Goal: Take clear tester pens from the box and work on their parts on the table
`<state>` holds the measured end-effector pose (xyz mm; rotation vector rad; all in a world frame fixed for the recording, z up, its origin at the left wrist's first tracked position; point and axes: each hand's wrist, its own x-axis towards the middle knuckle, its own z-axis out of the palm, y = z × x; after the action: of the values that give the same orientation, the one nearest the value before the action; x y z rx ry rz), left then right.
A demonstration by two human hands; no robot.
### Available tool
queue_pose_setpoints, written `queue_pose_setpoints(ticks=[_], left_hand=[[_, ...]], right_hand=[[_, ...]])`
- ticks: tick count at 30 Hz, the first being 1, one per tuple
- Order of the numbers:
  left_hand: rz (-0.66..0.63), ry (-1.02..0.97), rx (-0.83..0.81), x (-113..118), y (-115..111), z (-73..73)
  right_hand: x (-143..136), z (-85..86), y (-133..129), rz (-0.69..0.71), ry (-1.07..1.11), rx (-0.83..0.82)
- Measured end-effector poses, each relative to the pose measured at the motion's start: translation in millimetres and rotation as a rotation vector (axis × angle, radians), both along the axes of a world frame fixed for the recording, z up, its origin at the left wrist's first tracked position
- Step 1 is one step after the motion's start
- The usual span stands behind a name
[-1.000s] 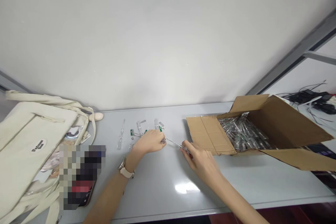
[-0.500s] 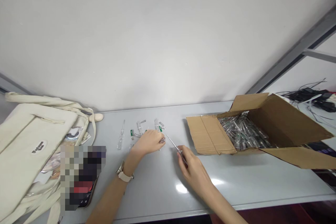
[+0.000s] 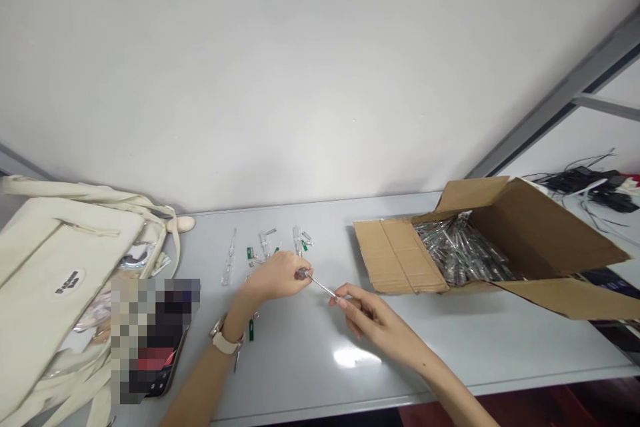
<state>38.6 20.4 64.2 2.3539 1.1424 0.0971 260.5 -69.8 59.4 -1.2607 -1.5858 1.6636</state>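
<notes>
A screwdriver (image 3: 323, 285) with a long thin metal shaft spans the gap between my hands. My left hand (image 3: 280, 275) is closed around its handle, most of which the fingers hide. At the far end of the shaft, the thumb and fingers of my right hand (image 3: 373, 317) pinch the tip. Beyond my left hand lie a clear screwdriver (image 3: 229, 260), clear plastic handles (image 3: 297, 239), small green slips (image 3: 250, 253) and tiny metal pieces (image 3: 307, 237). Another green slip (image 3: 251, 330) lies beside my left wrist.
On the right stands an open cardboard box (image 3: 400, 257) full of clear screwdrivers (image 3: 463, 250). At left are a cream bag (image 3: 65, 260) and a phone (image 3: 167, 367), partly blurred out. Black cables (image 3: 595, 190) lie at the far right. A wall (image 3: 320, 80) rises behind the table.
The screwdriver was in my right hand, its shaft pointing up and left. Now its handle is in my left hand, and my right hand has shifted to the shaft's tip.
</notes>
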Motion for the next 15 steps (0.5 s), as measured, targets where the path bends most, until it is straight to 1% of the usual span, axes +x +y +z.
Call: queue_pose_setpoints(ticks=[5, 10, 15], left_hand=[[-0.03, 0.026, 0.03, -0.3, 0.9, -3.6], [-0.054, 0.073, 0.056, -0.7, 0.4, -5.7], [-0.078, 0.141, 0.115, 0.5, -1.3, -4.0]], right_hand=[[2.9, 5.2, 4.1, 0.031, -0.014, -0.013], [8.5, 7.9, 8.8, 0.099, 0.073, -0.156], [13.7, 5.9, 13.0, 0.114, 0.218, -0.338]])
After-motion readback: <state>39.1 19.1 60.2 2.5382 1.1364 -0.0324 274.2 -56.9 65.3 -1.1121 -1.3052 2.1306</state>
